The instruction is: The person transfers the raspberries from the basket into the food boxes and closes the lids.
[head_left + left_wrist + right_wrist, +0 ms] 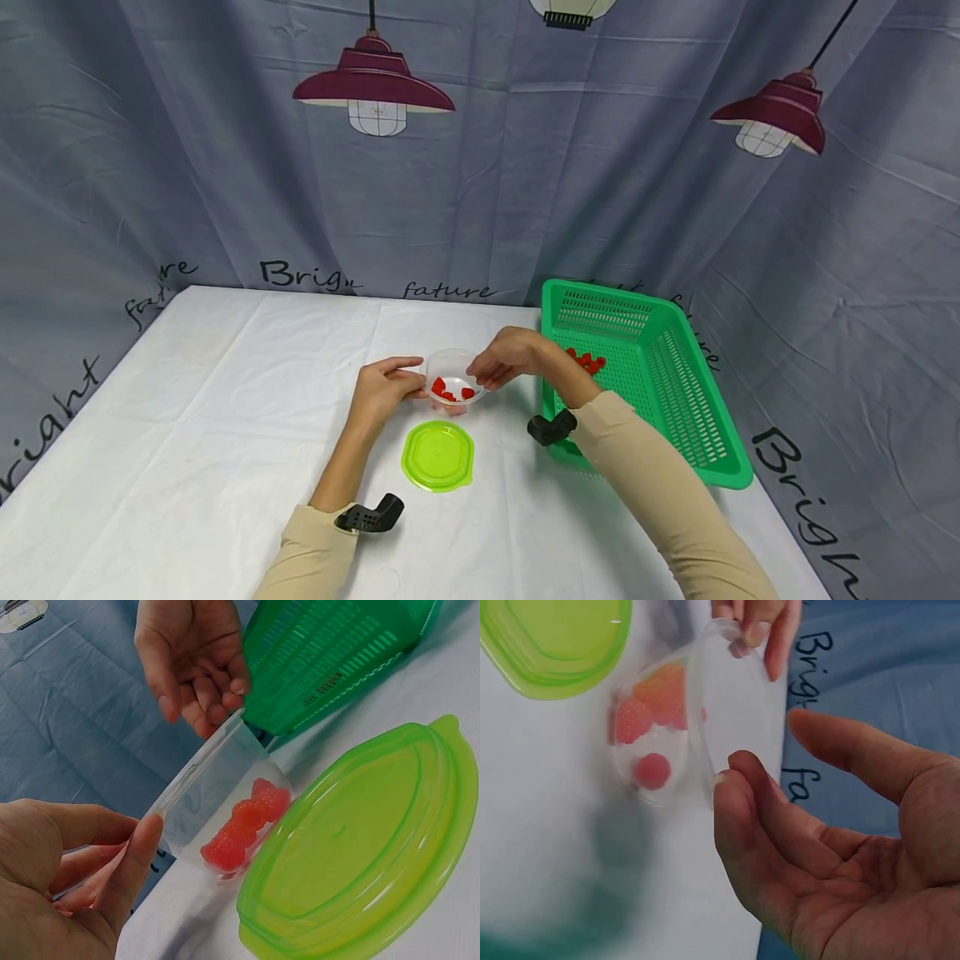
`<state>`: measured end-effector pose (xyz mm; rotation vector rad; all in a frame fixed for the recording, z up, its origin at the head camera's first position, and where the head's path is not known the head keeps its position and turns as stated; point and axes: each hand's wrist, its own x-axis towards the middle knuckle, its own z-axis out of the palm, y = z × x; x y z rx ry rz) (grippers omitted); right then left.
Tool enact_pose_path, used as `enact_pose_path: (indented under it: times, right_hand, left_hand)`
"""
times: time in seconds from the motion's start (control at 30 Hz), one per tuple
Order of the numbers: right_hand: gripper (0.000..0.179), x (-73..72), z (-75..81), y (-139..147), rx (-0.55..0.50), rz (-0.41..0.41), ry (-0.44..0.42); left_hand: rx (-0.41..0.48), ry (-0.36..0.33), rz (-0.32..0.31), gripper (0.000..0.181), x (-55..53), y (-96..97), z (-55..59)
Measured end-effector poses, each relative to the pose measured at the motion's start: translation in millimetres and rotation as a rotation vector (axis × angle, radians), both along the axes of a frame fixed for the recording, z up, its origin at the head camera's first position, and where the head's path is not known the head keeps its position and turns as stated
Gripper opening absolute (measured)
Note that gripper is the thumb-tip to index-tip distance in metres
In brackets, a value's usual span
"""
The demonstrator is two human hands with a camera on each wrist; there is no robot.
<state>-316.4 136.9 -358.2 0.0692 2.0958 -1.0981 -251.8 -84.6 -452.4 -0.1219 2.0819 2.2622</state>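
A clear plastic container [450,360] stands on the white table with several raspberries [244,831] on its bottom. With thumb and fingers, my left hand [380,389] pinches the container's rim on its left side. Over the opposite rim is my right hand [507,357], palm towards the container; its thumb is apart from its loosely bent fingers [735,817] and nothing shows between them. A light green lid [437,456] lies on the table just in front of the container.
To the right stands a large green plastic basket [693,400] with several red raspberries [592,363] near its left side. A grey printed curtain [480,192] hangs behind the table [217,417].
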Motion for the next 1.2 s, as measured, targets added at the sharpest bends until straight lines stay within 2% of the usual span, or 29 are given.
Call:
enact_pose_path:
  times: [0.2,0.43,0.63,0.87,1.07,1.2]
  right_hand:
    - [0.038,-3.4,21.3,10,-0.006,0.009,0.049]
    - [0.04,-8.5,43.9,38,-0.003,-0.05,0.134]
    - [0.044,-11.7,55.0,67,-0.002,-0.086,0.171]
    - [0.046,-11.1,52.3,103,0.006,-0.136,0.179]
    - [0.043,-8.3,38.8,128,-0.005,-0.216,0.133]
    - [0.048,-6.9,27.5,141,-0.01,-0.253,0.099]
  left_hand:
    - [-0.021,-0.002,0.015,0.035,0.3,-0.3,0.5]
    - [-0.023,-0.004,0.019,0.033,1.4,-0.4,-0.9]
    - [-0.021,-0.003,0.019,0.033,0.3,-1.2,-1.3]
    - [-0.019,0.008,0.028,0.032,0.0,0.4,-1.9]
    - [-0.012,0.012,0.027,0.032,-0.3,1.5,-2.5]
    - [-0.015,0.015,0.025,0.032,-0.8,2.0,-1.9]
